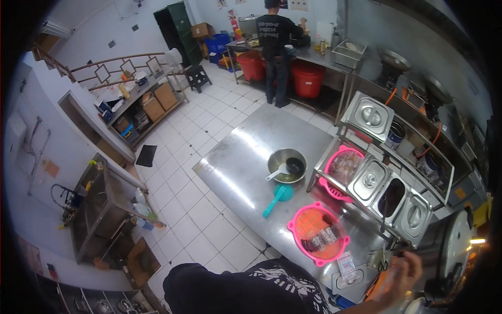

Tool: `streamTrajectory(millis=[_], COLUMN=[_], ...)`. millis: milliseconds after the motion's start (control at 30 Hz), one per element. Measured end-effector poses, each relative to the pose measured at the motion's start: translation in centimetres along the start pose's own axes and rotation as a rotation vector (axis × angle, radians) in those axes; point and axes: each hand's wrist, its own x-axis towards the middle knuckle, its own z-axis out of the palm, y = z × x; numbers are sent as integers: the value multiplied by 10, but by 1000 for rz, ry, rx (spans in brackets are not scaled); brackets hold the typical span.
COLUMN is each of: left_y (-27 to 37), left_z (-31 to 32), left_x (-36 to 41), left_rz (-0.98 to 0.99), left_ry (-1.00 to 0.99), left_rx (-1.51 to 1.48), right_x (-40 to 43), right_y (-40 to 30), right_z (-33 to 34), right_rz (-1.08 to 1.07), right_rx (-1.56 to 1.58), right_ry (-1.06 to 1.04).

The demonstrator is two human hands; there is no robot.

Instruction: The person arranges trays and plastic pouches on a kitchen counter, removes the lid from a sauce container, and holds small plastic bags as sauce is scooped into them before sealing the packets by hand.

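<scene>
My right hand (pixel 408 274) is at the lower right, blurred, its fingers raised beside an orange item (pixel 382 280); whether it grips something is unclear. My left hand is out of view. Nearby, scissors (pixel 382 265) lie by a small container, and a printed packet (pixel 346 267) lies on a metal lid (pixel 336 283). A pink-rimmed basket (pixel 291 227) holds clear-wrapped dark pieces (pixel 322 238) over an orange layer. Farther up the steel table (pixel 235 168) are a teal scoop (pixel 280 196) and a steel bowl (pixel 272 157) with a white-handled ladle (pixel 276 172) and dark contents.
Lidded steel pans (pixel 369 180) and an open pan of dark contents (pixel 391 194) line the table's right side, near another pink basket (pixel 327 168) of bagged items. A large pot (pixel 451 251) stands at the lower right. A person (pixel 274 39) stands at the back counter (pixel 321 55).
</scene>
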Motion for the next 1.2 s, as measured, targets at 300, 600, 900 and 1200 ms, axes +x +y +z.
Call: streamTrajectory(millis=[300, 600, 900, 1200], left_y=[23, 62, 90, 409], left_z=[-40, -89, -119, -97], left_x=[-42, -66, -103, -178], left_rz=[-16, 0, 56, 931], left_ry=[-113, -312, -227, 436], left_rx=[349, 681, 801, 9], right_x=[-19, -43, -51, -81], right_y=[-24, -5, -16, -7], right_z=[52, 89, 90, 96], right_rz=[584, 484, 615, 247], right_rx=[150, 167, 223, 179], right_ry=[-544, -760, -916, -939])
